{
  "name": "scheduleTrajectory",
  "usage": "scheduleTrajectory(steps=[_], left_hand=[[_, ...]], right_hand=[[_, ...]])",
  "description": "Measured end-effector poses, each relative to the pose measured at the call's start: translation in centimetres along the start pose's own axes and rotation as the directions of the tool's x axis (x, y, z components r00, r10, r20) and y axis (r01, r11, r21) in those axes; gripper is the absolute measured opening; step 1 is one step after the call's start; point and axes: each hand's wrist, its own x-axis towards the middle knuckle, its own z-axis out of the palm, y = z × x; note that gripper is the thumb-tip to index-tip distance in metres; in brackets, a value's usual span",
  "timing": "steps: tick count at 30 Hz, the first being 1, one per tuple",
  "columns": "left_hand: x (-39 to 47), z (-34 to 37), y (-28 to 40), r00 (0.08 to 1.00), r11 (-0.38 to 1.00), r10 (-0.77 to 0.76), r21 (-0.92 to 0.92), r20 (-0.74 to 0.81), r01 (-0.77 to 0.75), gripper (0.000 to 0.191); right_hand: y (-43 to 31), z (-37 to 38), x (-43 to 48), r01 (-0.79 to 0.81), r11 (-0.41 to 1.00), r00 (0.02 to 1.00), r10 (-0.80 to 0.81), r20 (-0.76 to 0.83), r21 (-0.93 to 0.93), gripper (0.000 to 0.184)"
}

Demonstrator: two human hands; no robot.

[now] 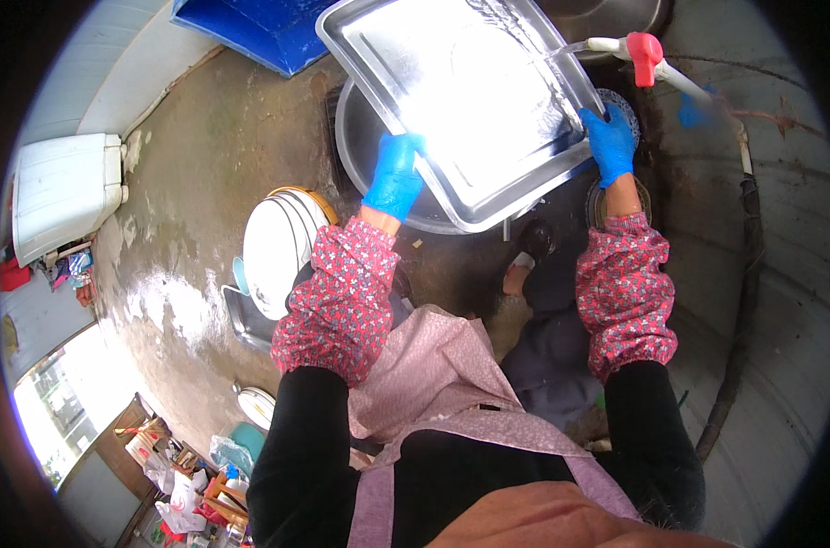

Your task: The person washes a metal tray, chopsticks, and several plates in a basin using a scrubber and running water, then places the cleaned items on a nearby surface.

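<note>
Both my hands wear blue gloves and hold a rectangular stainless steel tray, which glares brightly. My left hand grips its left rim. On the right rim, near the lower corner, my right hand has its thumb over the edge. Water runs from a white pipe tap with a red handle onto the upper right of the tray, where it ripples. Beneath the tray is a large round metal basin, partly covered by it.
A blue plastic bin is at the upper left. White round basins and a metal tray stand left of my left arm. Wet concrete floor extends leftward. Another metal basin lies beyond the tap, by the wall.
</note>
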Motion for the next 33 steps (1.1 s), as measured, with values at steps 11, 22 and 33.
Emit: scheduleTrajectory(steps=[11, 22, 33], left_hand=[[-1.8, 0.4, -3.7, 0.994, 0.992, 0.109, 0.059, 0.029, -0.11, 0.029], [-3.6, -0.6, 0.2, 0.883, 0.787, -0.354, -0.413, 0.307, 0.459, 0.022], [-3.9, -0.6, 1.8, 0.701, 0.352, -0.577, -0.647, 0.419, 0.677, 0.01]], right_hand=[[1.2, -2.0, 0.8, 0.117, 0.978, 0.946, -0.057, 0.318, -0.173, 0.041], [3.4, 6.5, 6.8, 0.105, 0.994, 0.858, -0.081, 0.508, -0.019, 0.053], [-0.2, 9.9, 14.6, 0.446, 0.83, 0.882, -0.343, 0.325, -0.335, 0.044]])
